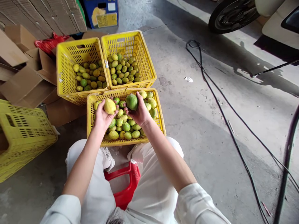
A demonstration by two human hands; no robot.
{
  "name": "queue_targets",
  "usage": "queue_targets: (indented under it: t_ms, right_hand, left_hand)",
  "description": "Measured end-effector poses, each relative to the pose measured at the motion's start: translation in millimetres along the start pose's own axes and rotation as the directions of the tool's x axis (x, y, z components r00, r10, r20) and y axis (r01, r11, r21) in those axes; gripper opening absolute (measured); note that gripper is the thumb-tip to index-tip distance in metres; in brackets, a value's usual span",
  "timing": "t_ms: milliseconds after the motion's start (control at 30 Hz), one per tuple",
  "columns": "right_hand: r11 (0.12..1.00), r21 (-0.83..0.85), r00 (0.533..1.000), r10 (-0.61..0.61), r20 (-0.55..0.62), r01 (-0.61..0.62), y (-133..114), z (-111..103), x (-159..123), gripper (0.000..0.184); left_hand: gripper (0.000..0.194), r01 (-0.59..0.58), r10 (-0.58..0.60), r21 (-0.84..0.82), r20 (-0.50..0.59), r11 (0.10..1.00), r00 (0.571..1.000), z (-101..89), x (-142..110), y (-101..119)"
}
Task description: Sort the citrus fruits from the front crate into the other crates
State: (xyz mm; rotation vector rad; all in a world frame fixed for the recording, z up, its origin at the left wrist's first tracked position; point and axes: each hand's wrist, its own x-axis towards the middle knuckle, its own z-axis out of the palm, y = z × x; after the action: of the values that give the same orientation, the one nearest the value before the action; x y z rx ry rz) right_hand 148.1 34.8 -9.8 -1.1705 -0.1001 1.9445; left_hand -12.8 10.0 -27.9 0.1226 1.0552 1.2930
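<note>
My left hand (104, 114) is closed round a yellow lemon (109, 106). In my right hand (140, 112) I hold a dark green lemon (132, 102), its thumb side against the fruit. Both hands are above the near yellow crate (161, 124), which is full of green and yellow lemons. Behind it stand two more yellow crates, the back left crate (63, 68) and the back right crate (146, 59). Mostly yellowish lemons (92, 73) lie in the left one, greener lemons (123, 70) in the right one.
Beneath me is a red plastic stool (126, 189). Another yellow crate (25, 124) lies at the left, near opened cardboard boxes (28, 84) and a red bag (50, 43). Black cables (224, 109) cross the floor at the right, below a parked vehicle's wheel (233, 15). A blue box (100, 12) stands behind.
</note>
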Motion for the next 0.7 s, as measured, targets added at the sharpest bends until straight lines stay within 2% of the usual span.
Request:
queue_targets:
  t_ms: [100, 200, 300, 467, 533, 600, 700]
  right_hand:
    - [0.999, 0.010, 0.999, 0.034, -0.003, -0.034, -1.6, 0.8, -0.4, 0.045]
    - [1.000, 0.003, 1.000, 0.003, -0.017, -0.003, -1.1, 1.2, -1.0, 0.038]
    - [0.999, 0.008, 0.999, -0.033, -0.025, 0.033, -1.2, 2.2, -2.3, 0.035]
    - [0.996, 0.031, 0.996, -0.083, 0.043, 0.081, -5.1, 4.2, -4.2, 0.026]
    - [0.993, 0.030, 0.992, -0.117, 0.046, 0.116, -5.0, 3.8, -3.2, 0.019]
    - [0.988, 0.017, 0.988, -0.153, 0.039, 0.152, -3.3, 2.9, -1.2, 0.012]
    - [0.986, -0.031, 0.987, -0.161, 0.022, 0.162, -0.2, 2.0, 1.7, 0.019]
  left_hand:
    - [0.031, 0.012, -0.013, -0.027, -0.038, 1.000, 0.999, 3.8, -1.8, 3.7]
    - [0.039, 0.034, -0.034, -0.011, -0.025, 0.999, 0.999, 6.1, -3.0, 4.1]
    - [0.035, 0.041, -0.041, 0.030, 0.013, 0.999, 0.999, 4.2, -2.3, 1.2]
    - [0.027, 0.017, -0.021, 0.061, 0.053, 0.998, 0.998, -3.7, 1.2, -0.6]
    - [0.021, 0.012, -0.014, 0.055, 0.035, 0.998, 0.999, -4.0, 1.2, 1.0]
    - [0.022, 0.007, -0.008, 0.048, 0.005, 0.999, 1.000, -2.2, 0.2, 2.8]
    - [0.020, 0.001, -0.001, 0.014, -0.025, 1.000, 1.000, 2.6, -1.8, 3.5]
